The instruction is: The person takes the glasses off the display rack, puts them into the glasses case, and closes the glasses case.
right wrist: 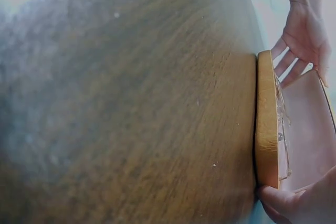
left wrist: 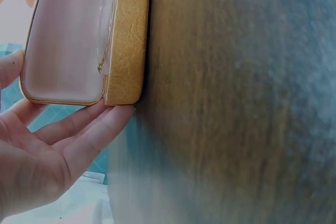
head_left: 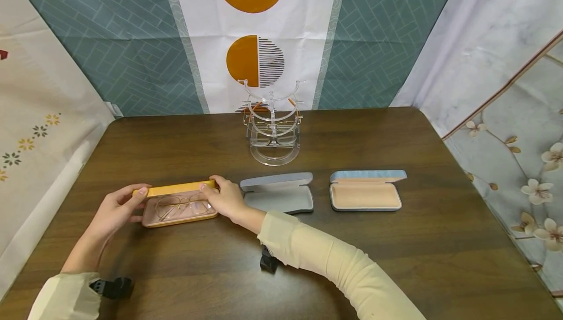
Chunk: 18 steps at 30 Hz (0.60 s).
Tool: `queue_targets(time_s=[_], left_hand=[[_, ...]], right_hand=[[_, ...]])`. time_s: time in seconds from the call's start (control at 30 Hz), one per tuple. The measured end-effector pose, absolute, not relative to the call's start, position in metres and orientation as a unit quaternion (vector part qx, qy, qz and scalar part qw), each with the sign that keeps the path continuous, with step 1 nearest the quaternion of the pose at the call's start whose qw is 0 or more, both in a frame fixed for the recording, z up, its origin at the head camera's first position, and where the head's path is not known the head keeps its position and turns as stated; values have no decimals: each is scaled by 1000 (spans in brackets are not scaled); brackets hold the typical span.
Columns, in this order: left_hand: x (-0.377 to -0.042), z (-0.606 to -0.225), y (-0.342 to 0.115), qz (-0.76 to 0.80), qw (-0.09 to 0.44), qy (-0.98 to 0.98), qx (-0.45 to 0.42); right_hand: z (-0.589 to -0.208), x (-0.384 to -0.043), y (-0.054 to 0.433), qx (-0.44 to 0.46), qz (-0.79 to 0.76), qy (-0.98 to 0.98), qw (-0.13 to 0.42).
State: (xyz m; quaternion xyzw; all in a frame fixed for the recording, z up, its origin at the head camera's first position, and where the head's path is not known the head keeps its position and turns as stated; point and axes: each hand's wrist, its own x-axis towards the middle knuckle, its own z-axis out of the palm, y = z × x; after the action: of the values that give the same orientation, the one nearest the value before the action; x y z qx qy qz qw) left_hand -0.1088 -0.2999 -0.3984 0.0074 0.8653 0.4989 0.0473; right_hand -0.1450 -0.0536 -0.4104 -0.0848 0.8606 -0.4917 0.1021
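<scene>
A yellow glasses case [head_left: 176, 189] with pink lining lies with its lid raised at the left of the table. Inside its base rests a pair of thin-framed eyeglasses [head_left: 177, 206], seen edge-on in the left wrist view. My left hand [head_left: 115, 210] holds the case's left end, thumb on the lid's edge and fingers against the side. At the other end my right hand [head_left: 226, 198] grips the case, its thumb on the lid; some of its fingers are hidden behind. In the right wrist view both hands are at opposite ends of the case.
Right of the yellow case stands a raised-lid grey glasses case [head_left: 279, 198], partly behind my right forearm. Farther right is a blue glasses case [head_left: 365, 197] with peach lining, its lid up. A clear display stand [head_left: 274, 160] holding eyeglasses stands at the back of the wooden table [head_left: 440, 242].
</scene>
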Motion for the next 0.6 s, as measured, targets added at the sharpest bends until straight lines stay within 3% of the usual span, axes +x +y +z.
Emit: queue_targets(time_s=[0.6], left_hand=[[-103,-404,-308,537,57,841,28]], right_hand=[[-411,-141,-50,-92,-520,840,128]])
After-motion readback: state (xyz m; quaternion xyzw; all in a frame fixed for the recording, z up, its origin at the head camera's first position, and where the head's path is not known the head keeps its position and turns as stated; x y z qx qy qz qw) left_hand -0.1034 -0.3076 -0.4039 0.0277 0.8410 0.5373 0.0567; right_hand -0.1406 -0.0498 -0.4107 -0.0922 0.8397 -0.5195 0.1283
